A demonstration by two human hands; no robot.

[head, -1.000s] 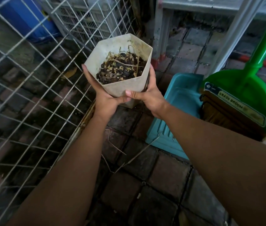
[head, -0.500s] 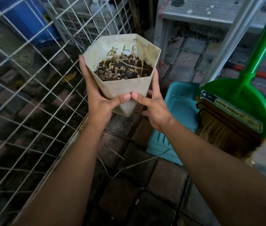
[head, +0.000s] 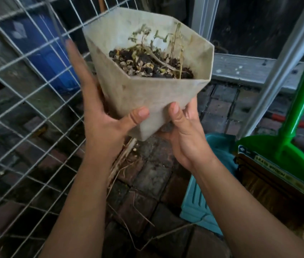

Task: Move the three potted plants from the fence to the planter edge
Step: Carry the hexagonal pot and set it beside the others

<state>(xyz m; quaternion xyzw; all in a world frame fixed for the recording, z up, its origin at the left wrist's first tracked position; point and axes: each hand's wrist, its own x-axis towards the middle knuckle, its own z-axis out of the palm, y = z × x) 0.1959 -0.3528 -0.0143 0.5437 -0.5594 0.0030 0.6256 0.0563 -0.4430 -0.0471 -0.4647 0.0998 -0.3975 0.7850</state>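
A dirty white faceted pot (head: 153, 94) with dark soil and a few thin dried stems is held up in the air in front of the white wire fence (head: 17, 101). My left hand (head: 101, 116) holds its left side, fingers straight up along the wall and thumb pressed on the front face. My right hand (head: 182, 133) cups the pot's narrow base from below and the right, thumb on the front. The pot tilts a little toward me. No other potted plant or planter edge shows.
A green grass broom (head: 285, 157) leans at the right over a teal dustpan (head: 201, 205). A grey metal ladder (head: 277, 71) stands behind. A blue barrel (head: 41, 53) sits beyond the fence. Brick paving with dry straw lies below.
Both hands have lifted the pot higher and closer to me. My grip slid down toward the pot's base, and the pot now tilts more.
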